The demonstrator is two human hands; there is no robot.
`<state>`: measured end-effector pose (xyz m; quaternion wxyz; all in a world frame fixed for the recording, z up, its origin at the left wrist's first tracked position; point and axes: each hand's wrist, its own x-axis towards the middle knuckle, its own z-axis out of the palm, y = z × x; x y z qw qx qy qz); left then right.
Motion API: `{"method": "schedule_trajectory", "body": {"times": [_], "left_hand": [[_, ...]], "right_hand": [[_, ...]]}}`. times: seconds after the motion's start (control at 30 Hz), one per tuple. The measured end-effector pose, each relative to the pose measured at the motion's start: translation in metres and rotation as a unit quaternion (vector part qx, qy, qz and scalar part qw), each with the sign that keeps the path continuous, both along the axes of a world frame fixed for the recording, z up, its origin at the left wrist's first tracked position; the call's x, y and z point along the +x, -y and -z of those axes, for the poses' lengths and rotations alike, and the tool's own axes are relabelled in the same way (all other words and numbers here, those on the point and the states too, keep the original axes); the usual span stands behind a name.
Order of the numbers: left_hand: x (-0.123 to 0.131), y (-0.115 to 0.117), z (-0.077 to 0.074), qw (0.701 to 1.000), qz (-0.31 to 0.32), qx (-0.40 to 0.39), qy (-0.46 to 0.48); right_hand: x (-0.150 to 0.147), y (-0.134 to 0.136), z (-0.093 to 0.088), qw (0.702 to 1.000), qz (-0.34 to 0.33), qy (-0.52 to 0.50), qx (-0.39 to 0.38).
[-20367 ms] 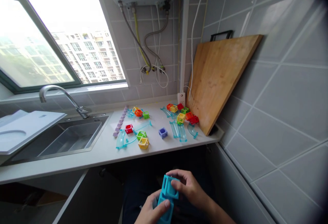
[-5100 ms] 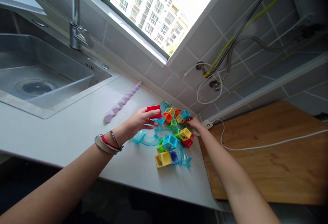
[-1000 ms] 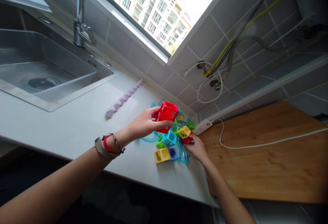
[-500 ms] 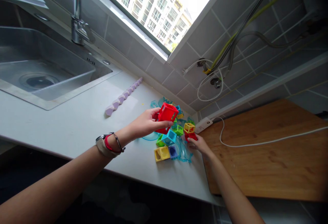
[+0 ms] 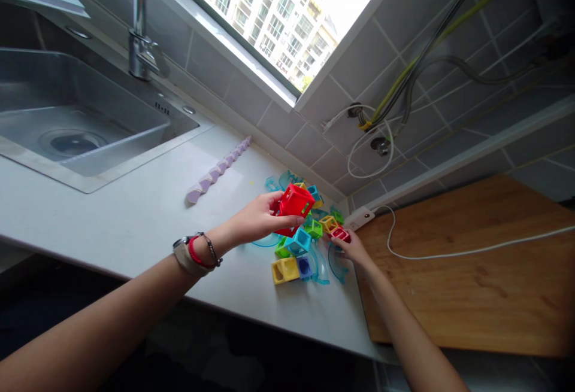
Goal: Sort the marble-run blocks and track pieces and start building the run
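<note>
Where the left hand (image 5: 258, 218) hangs above the surface (image 5: 233, 284), its fingers are closed on a red pair (image 5: 296, 201), apparently two hollow blocks stacked: thumb on the near side, other digits mostly hidden behind. Grip taken across both, likely so that neither slips away.

Right hand (image 5: 357, 249): fingers drawn in to about the width of one red block (image 5: 341, 234), held at its near edge; whether they bear its full weight, cannot tell. Such a hold probably suits the place, since a yellow block (image 5: 329, 223) sits against the far side; joined or merely touching, cannot tell.

Between the hands and nearer the person: one green block (image 5: 314, 228); one sky-blue block (image 5: 298, 240), tilted, partly covering a second green block (image 5: 282, 248); one yellow pair (image 5: 284, 270), an indigo block (image 5: 304, 267) at its end, the row seemingly set down within easy reach.

Teal tracks (image 5: 319, 266): clear plastic, scattered flat beside the blocks, apparently loose.

Outlying: purple strip (image 5: 218, 170), well apart from the blocks, perhaps to leave them room; sink (image 5: 105, 181), farther left; wooden board (image 5: 458, 266), at right, apparently leaned on the wall to save space.
</note>
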<state>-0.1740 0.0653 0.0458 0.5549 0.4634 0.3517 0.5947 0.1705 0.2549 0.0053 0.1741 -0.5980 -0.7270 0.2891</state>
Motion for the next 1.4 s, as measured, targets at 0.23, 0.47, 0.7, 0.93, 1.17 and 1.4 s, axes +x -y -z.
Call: {"method": "schedule_trajectory", "body": {"times": [0.23,0.47,0.7,0.93,1.17,1.4], "left_hand": [[0.002,0.000,0.004,0.999,-0.020,0.017,-0.039],[0.000,0.000,0.007,0.997,-0.030,0.030,-0.063],[-0.001,0.000,0.009,0.994,-0.039,0.017,-0.096],[0.004,-0.003,0.018,0.997,-0.011,0.002,-0.073],[0.006,-0.003,0.019,0.996,-0.015,0.001,-0.092],[0.007,0.001,0.015,0.995,-0.025,0.007,-0.091]], "right_hand": [[-0.004,-0.008,0.001,0.978,-0.028,0.142,0.149],[-0.006,0.005,0.021,0.951,-0.044,0.184,0.244],[-0.005,0.010,0.026,0.941,-0.074,0.179,0.276],[-0.001,0.011,0.012,0.942,-0.082,0.144,0.291],[0.010,0.022,-0.007,0.964,-0.038,0.076,0.253],[0.001,0.039,-0.005,0.958,0.132,-0.250,-0.039]]}}
